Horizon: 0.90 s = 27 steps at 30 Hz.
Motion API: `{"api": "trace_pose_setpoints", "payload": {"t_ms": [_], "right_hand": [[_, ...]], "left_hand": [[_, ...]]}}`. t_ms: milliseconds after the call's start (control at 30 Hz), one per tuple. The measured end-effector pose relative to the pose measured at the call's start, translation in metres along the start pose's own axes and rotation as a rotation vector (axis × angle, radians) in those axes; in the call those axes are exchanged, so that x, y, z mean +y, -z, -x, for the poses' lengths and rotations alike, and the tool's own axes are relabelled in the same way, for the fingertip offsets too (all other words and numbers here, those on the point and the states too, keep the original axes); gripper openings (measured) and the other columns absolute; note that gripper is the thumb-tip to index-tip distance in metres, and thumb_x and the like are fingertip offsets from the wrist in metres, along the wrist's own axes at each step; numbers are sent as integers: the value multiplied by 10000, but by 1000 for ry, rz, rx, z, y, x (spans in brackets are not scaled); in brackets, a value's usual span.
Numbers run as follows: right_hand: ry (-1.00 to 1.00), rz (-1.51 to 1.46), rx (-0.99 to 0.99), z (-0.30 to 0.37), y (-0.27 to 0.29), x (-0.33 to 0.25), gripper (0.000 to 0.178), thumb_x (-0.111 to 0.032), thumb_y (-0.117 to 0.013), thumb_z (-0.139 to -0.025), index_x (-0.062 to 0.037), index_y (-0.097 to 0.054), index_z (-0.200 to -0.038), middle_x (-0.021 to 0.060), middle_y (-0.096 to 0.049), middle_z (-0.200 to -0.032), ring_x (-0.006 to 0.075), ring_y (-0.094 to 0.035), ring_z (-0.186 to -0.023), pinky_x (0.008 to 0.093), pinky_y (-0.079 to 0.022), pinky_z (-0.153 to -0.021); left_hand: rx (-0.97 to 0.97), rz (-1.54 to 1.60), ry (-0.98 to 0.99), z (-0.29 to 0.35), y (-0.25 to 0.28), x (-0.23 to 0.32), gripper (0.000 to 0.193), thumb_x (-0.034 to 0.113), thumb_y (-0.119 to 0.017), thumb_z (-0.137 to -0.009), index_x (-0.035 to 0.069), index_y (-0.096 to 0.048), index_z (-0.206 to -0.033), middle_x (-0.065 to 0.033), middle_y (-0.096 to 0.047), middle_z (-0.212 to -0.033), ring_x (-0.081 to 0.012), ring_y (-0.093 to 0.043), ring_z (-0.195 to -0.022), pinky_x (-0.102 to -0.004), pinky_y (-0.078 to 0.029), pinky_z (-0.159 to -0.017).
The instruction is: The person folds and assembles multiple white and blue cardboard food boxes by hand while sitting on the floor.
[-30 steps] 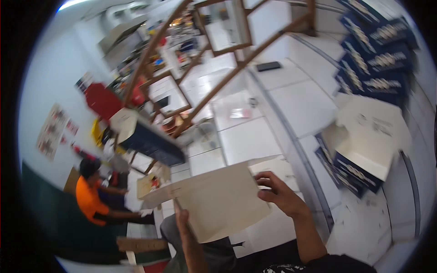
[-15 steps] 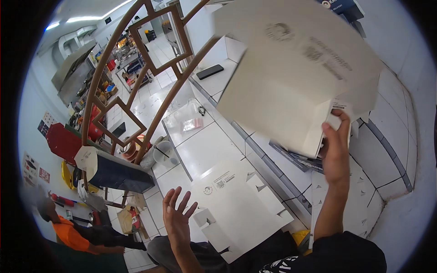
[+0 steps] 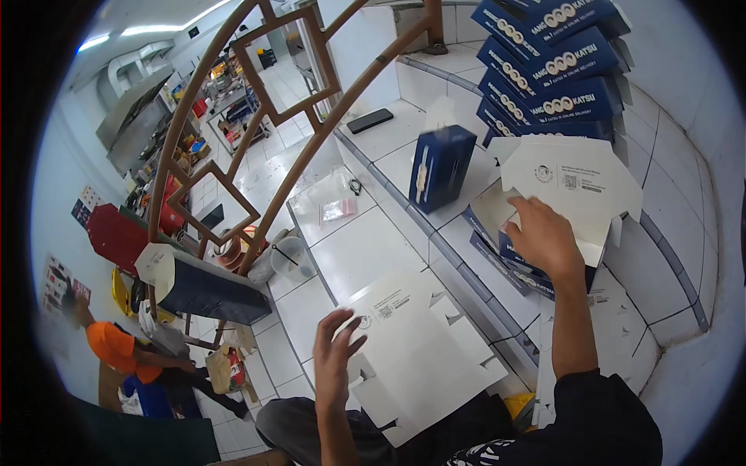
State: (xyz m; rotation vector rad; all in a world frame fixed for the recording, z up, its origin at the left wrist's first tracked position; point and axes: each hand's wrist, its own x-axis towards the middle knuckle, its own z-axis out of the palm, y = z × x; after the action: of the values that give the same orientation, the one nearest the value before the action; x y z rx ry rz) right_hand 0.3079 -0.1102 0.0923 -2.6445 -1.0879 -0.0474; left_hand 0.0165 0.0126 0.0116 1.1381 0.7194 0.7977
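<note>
The left hand (image 3: 336, 356) has its fingers apart by a flat white box sheet (image 3: 427, 361) over the lap (image 3: 299, 431). A blue box (image 3: 444, 167) stands on the tiled ledge (image 3: 458, 225). The right hand (image 3: 546, 235), fingers apart, is over an open box (image 3: 571, 167); I cannot tell if it touches.

Probably a commercial kitchen I'm sitting in: extractor hood (image 3: 136, 109) and ducting (image 3: 116, 74) upper left, cluttered worktable (image 3: 231, 99) below the strip lights (image 3: 172, 28), white tiles (image 3: 388, 250) mid-frame, printed navy boxes (image 3: 556, 66) stacked upper right. Far end's too small to be sure.
</note>
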Motion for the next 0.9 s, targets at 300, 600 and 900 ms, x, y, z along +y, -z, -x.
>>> {"api": "trace_pose_setpoints", "payload": {"t_ms": [300,600,900], "right_hand": [[202,284,60,54,48,24,358,-149,-662,-732,-38,-573,-1060,105,-625,-845,255,-608,-806,372,-453,-747],[223,446,-21,65,70,8,235,-46,-586,-726,-83,-648,-950,75,-584,-656,228,-595,-591,335,-451,-532],[192,568,-318,53,39,22,297,-102,-596,-749,-76,-620,-1044,60,-612,-746,205,-602,-731,353,-404,-721]], "left_hand": [[-65,-604,-342,-217,-84,-32,649,277,-641,-788,-27,-357,-1286,-264,-373,-1312,-384,-398,-1205,-413,-321,-1006],[-180,-1103,-607,-286,-183,-44,674,217,-628,-776,33,-307,-1339,-222,-254,-1405,-458,-247,-1265,-645,-306,-933],[-200,-1097,-725,-295,-160,-66,710,90,-718,-666,38,-360,-1277,-204,-402,-1186,-428,-352,-1133,-593,-355,-865]]}}
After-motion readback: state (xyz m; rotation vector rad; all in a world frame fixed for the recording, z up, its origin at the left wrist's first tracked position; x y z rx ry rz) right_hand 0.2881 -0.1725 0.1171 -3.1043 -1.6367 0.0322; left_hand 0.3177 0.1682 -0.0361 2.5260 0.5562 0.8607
